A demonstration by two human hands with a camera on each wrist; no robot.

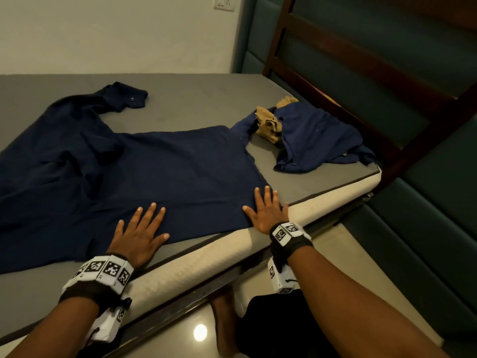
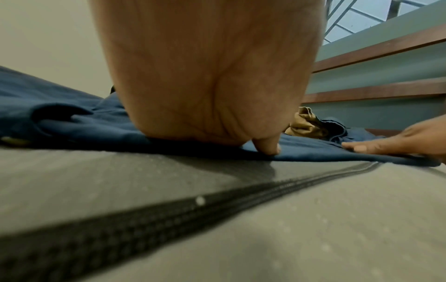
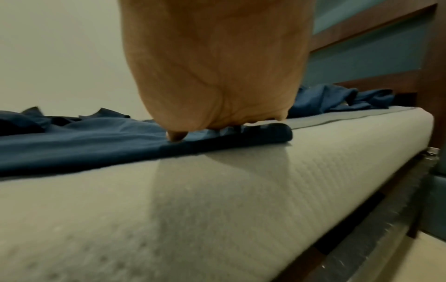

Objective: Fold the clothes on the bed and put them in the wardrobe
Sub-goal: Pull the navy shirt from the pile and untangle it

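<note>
Over on the left, a dark navy shirt [image 1: 144, 171] lies spread across the grey bed [image 1: 196, 104], its far-left part rumpled into folds and a buttoned cuff or collar end poking out toward the wall [image 1: 103, 32]. And here is the left hand [image 1: 140, 235], flat on the shirt's near hem, fingers straight and splayed, palm down, gripping nothing. The left wrist view backs that up: the thumb tip pressing on the blue cloth [image 2: 313, 150] just above the mattress's zipper seam [image 2: 169, 209]. A marker-patterned wristband [image 1: 103, 273] wraps that wrist.

Moving right, the right hand [image 1: 267, 214] is flat too, fingers extended, planted on the shirt's near right corner close to the cream mattress edge [image 1: 206, 264]. From the right wrist camera the heel of the palm sits on the bunched corner of the cloth [image 3: 241, 135], fingers themselves hidden behind the palm. It wears a matching wristband [image 1: 289, 233].

Further right, near the far corner of the bed, a brighter blue shirt [image 1: 317, 140] lies crumpled in a heap, with a tan garment [image 1: 268, 125] tucked partly under it. One blue sleeve just reaches the navy shirt's far right corner. Beyond them stands the dark wooden headboard frame [image 1: 361, 73] against teal padded panels [image 1: 413, 34]. Below, a glossy floor [image 1: 180, 337] shows the person's bare foot [image 1: 227, 321].
</note>
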